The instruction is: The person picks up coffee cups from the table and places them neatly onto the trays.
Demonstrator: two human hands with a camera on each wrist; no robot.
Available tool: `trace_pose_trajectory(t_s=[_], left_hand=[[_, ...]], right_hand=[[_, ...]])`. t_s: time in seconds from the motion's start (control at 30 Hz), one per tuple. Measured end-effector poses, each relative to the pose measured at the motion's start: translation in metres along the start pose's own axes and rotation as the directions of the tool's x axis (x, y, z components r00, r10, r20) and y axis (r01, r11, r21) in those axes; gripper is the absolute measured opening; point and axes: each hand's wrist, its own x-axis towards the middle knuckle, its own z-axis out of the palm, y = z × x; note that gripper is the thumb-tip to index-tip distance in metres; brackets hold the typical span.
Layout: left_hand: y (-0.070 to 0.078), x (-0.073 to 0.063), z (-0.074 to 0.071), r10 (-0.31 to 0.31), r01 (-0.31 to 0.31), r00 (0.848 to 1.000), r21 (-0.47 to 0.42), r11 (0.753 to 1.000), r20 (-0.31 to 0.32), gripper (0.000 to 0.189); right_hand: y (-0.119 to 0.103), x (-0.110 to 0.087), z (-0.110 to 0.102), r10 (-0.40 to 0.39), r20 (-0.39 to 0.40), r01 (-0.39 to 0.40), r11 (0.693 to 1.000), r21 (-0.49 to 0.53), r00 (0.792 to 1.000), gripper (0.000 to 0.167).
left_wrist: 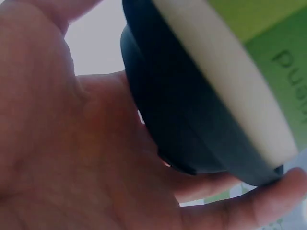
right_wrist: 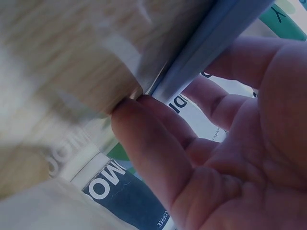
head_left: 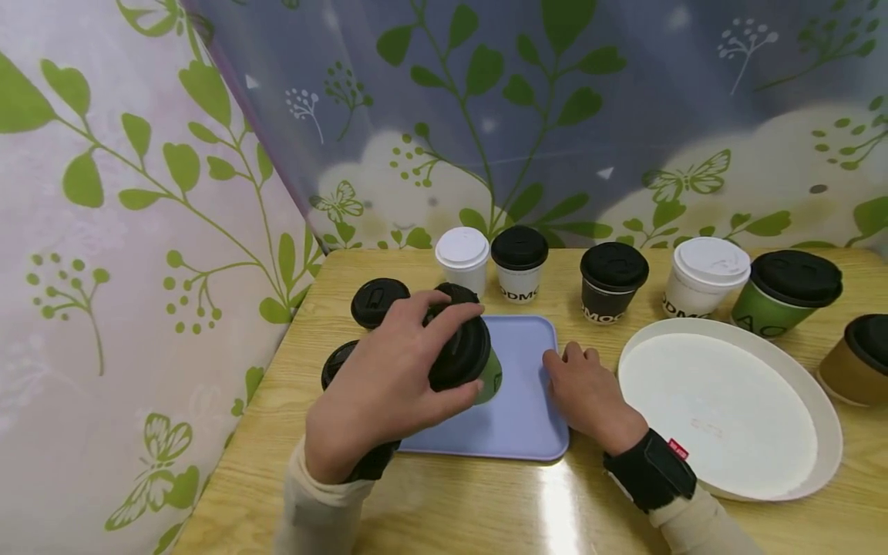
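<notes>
On the white paper cup with a black lid (head_left: 519, 270) at upper centre, "ODMO" is legible. The squat black paper cup (head_left: 609, 289) beside it shows "MOO" in white (the right wrist view adds "COFFEE"), the white-lidded white paper cup (head_left: 702, 279) "ODM", and the large green paper cup with a black lid (head_left: 773, 308) at right "AC".

A glossy pale wooden table (head_left: 458, 509) fills the lower frame, below a wall (head_left: 486, 116) printed with green leaves and butterflies.

At centre, the left hand (head_left: 388, 378) reaches over the green paper cup with a domed black plastic lid (head_left: 463, 358), fingers and thumb curved around the lid and pinching its edges. This cup is above the left part of the lavender rectangular plastic tray (head_left: 529, 408); whether its base touches is hidden. The right hand (head_left: 590, 397) has bent fingers at the tray's right rim; I cannot tell whether they pinch it or merely rest there.

At lower right, the round white shallow dish (head_left: 721, 424) has faint red print, too small to read. The brown paper cup with a black lid (head_left: 856, 362) stands at the right edge.
</notes>
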Motion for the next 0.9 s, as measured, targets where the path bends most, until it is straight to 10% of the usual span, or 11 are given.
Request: trace_pose_trajectory(t_s=[0.37,0.9], left_hand=[[-0.003,0.001,0.002,-0.072,0.074,0.992,-0.014,0.997,0.1,0.07],[-0.006,0.012,0.011,-0.162,0.183,0.925,-0.03,0.983,0.344,0.072]], right_hand=[[-0.002,0.0,-0.002,0.009,0.009,-0.009,1.0,0.002,1.0,0.017],[-0.002,-0.001,-0.002,0.003,0.011,-0.003,1.0,0.0,1.0,0.018]])
